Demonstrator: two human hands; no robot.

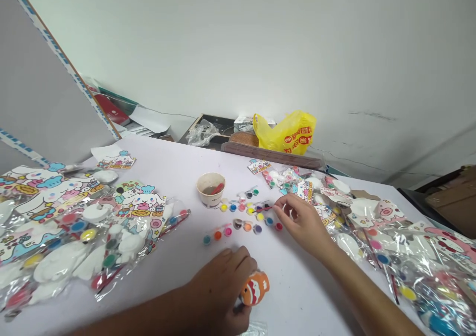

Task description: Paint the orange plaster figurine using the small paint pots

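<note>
My left hand is closed around a small orange figurine with white and red painted patches, near the front of the table. Further back, my right hand pinches a thin red paintbrush, its tip pointing left over the small paint pots. These pots stand in joined strips, in yellow, blue, pink, orange, red and other colours. The brush tip is too small to tell whether it touches paint. Behind the pots on the left is a paper cup of murky liquid, with a red object leaning inside.
Clear bags of white figures and paints cover the left side; more such bags lie on the right. Along the far edge are a yellow plastic bag and crumpled clear plastic. A partition rises at the left.
</note>
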